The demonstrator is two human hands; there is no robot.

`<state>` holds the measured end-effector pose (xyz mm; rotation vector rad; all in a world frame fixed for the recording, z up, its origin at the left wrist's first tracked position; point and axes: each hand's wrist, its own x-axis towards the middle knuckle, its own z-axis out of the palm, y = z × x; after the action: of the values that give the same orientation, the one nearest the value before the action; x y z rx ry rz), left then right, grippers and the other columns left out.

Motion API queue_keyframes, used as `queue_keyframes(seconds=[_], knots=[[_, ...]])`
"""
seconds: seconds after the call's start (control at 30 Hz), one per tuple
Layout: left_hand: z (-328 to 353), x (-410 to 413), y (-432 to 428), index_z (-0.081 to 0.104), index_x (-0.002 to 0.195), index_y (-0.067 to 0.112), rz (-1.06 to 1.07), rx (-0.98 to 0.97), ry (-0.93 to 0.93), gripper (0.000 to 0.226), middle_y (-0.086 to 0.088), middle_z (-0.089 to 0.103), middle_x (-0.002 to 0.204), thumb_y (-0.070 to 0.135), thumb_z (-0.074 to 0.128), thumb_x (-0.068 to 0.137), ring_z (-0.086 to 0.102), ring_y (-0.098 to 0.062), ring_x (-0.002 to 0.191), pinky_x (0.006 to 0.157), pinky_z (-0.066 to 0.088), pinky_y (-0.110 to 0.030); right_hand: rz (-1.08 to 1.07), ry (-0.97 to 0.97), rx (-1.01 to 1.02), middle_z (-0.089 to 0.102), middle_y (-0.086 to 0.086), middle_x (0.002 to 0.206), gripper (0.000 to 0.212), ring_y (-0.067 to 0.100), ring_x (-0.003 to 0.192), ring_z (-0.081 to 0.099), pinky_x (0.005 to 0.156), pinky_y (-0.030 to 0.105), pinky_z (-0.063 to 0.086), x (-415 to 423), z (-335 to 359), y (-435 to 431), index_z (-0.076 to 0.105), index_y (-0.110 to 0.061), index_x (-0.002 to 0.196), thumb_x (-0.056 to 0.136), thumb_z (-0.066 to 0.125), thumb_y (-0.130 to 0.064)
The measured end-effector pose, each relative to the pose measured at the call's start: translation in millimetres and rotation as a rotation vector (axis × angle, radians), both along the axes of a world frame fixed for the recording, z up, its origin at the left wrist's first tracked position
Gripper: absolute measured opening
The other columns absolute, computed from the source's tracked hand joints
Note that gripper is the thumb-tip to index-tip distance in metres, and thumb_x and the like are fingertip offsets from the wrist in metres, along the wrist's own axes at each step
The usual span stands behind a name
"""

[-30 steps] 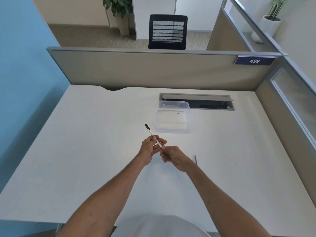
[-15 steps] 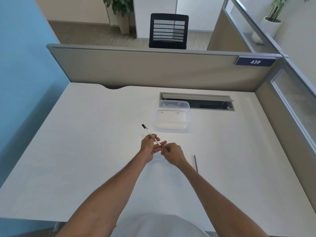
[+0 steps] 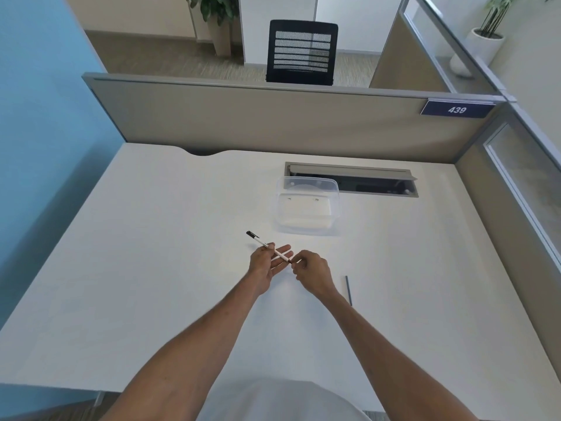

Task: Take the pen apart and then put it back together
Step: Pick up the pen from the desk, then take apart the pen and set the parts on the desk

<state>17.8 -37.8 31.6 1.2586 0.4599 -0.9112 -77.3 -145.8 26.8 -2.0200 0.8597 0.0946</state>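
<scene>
Matt white laminate-looking tabletop (image 3: 151, 253), smooth. Clear glossy plastic container (image 3: 307, 205) toward the far edge. Smooth white plastic pen barrel (image 3: 274, 252) with black plastic end. Thin dark plastic-looking refill (image 3: 348, 290) toward the right edge. Brushed grey metal cable hatch (image 3: 349, 171). Beige cloth-faced partition (image 3: 273, 120), metal-trimmed.
</scene>
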Motion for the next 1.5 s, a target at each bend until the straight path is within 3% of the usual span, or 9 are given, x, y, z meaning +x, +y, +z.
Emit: queue_keyframes(seconds=[0.13,0.27,0.57,0.87,1.03,1.33,1.5], knots=[[-3,1,2,0.046,0.126,0.006,0.029,-0.003,0.037,0.012,-0.031,0.068,0.149,0.014,0.038,0.121,0.064,-0.046,0.145,0.125,0.049,-0.052,-0.024,-0.002,0.001,0.082,0.009,0.105,0.020,0.033,0.100,0.077,0.089,0.042,0.063,-4,-1,-2,0.074,-0.006,0.109,0.100,0.055,-0.006],[-5,2,4,0.049,0.128,0.005,0.065,-0.010,0.061,0.013,-0.031,0.064,0.152,0.007,0.041,0.119,0.062,-0.047,0.147,0.125,0.048,-0.055,-0.003,0.008,-0.093,0.077,0.004,0.112,0.015,0.025,0.104,0.071,0.083,0.029,0.048,-6,-5,-1,0.076,-0.007,0.108,0.102,0.063,-0.012],[-7,7,10,0.057,0.129,0.005,0.098,0.019,0.018,0.017,-0.027,0.068,0.150,0.003,0.044,0.117,0.065,-0.044,0.145,0.124,0.051,-0.053,0.020,0.043,-0.065,0.080,-0.001,0.109,0.015,0.022,0.105,0.074,0.093,0.039,0.060,-7,-5,-3,0.077,-0.012,0.106,0.100,0.066,-0.020],[-5,6,8,0.050,0.137,0.006,0.144,0.026,0.043,0.021,-0.028,0.067,0.151,0.002,0.042,0.117,0.064,-0.045,0.145,0.124,0.051,-0.050,-0.049,0.085,-0.043,0.081,-0.002,0.112,0.017,0.024,0.110,0.075,0.093,0.038,0.059,-8,-7,-12,0.078,-0.018,0.109,0.099,0.068,-0.027],[-1,7,12,0.050,0.128,0.009,0.129,0.020,0.046,0.016,-0.029,0.066,0.151,-0.001,0.047,0.115,0.064,-0.048,0.144,0.124,0.049,-0.054,-0.165,0.225,-0.181,0.077,0.006,0.122,0.020,0.036,0.116,0.074,0.096,0.037,0.056,-8,-6,-40,0.076,-0.018,0.112,0.099,0.060,-0.022],[-4,12,25,0.055,0.128,0.004,0.123,-0.028,0.061,0.016,-0.030,0.063,0.155,0.000,0.048,0.114,0.066,-0.041,0.125,0.124,0.050,-0.051,-0.121,0.367,-0.346,0.074,0.012,0.122,0.021,0.037,0.112,0.074,0.094,0.039,0.057,-6,-18,-57,0.068,-0.008,0.119,0.103,0.058,-0.018],[-3,12,26,0.056,0.130,0.002,0.125,-0.027,0.082,0.018,-0.029,0.062,0.156,0.000,0.048,0.114,0.061,-0.046,0.147,0.107,0.055,-0.044,-0.114,0.353,-0.357,0.073,0.012,0.119,0.021,0.037,0.108,0.074,0.093,0.040,0.057,-5,-19,-56,0.066,-0.006,0.118,0.102,0.058,-0.016]])
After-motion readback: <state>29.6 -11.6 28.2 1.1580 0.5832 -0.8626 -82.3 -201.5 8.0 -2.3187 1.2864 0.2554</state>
